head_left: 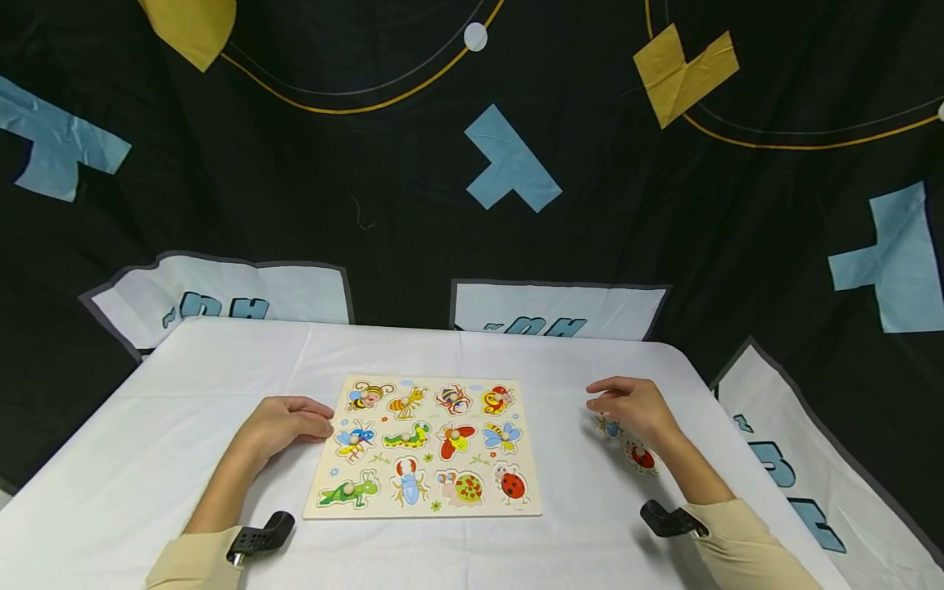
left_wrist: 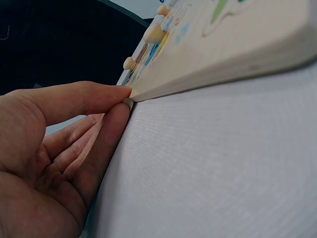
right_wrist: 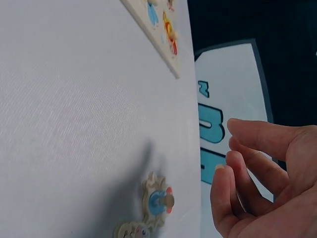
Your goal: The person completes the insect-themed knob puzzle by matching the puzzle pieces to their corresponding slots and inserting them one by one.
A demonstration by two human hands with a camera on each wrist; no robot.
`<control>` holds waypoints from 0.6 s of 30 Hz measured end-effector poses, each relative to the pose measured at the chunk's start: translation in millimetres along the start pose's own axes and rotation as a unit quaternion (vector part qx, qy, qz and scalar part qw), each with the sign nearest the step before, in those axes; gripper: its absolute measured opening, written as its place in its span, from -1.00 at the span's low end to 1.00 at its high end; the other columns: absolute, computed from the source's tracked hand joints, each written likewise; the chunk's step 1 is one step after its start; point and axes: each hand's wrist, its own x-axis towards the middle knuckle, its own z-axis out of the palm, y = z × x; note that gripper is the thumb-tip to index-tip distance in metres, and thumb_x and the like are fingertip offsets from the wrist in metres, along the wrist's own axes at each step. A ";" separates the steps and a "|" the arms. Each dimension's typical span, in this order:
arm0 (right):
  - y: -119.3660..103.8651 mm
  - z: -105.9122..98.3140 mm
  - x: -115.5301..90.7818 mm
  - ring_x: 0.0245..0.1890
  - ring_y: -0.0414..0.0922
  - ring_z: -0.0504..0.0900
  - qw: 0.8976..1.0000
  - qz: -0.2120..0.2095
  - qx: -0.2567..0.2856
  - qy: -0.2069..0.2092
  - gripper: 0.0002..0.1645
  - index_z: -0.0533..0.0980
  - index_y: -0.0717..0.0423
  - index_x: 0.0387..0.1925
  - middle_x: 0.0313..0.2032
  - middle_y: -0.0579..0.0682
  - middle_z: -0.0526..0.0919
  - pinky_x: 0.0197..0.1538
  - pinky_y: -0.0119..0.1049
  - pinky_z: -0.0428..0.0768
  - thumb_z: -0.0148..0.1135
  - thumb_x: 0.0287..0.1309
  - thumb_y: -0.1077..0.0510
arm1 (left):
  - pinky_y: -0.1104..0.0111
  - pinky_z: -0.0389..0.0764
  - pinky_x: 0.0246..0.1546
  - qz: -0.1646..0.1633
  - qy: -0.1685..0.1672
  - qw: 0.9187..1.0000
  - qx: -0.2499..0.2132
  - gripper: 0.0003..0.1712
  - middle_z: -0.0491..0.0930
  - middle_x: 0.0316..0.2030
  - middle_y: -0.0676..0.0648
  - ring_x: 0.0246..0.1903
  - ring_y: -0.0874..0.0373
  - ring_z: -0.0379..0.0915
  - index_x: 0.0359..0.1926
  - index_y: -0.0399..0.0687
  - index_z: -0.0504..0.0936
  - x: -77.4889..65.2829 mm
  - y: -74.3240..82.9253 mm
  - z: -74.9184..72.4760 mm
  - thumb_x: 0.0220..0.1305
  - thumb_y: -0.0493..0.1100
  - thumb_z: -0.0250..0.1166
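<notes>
A wooden peg puzzle board [head_left: 423, 512] with rows of colourful insect pictures lies flat on the white table. My left hand [head_left: 283, 426] is at its left edge; in the left wrist view, thumb and index finger [left_wrist: 94, 98] pinch the board's rim. Small wooden knobs [left_wrist: 153, 33] stand up from pieces in the board. To the board's right, my right hand [head_left: 633, 407] hovers with relaxed fingers and holds nothing. Below it lie two loose pieces, a red ladybug piece [head_left: 640, 456] and a bluish insect piece [head_left: 609, 427] with a knob, partly hidden by the hand in the head view.
A white cloth covers the table [head_left: 221, 369]. Behind it hangs a black backdrop [head_left: 332, 205] with blue and yellow shapes. White lettered panels [head_left: 560, 307] show beyond the table's back and right edges. A black wrist camera [head_left: 667, 520] is on each forearm.
</notes>
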 end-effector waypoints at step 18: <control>26.6 -5.9 2.6 -0.03 0.00 0.56 0.999 0.025 -0.016 0.026 -0.61 0.67 0.24 0.02 -0.01 0.17 0.73 -0.07 -0.24 0.47 0.40 0.19 0.13 | 0.39 0.55 -0.28 0.004 -0.002 1.000 -0.002 -0.56 0.80 -0.28 -0.10 -0.35 0.21 0.69 -0.01 -0.29 0.70 1.4 -2.0 -0.3 0.08 -0.19 0.48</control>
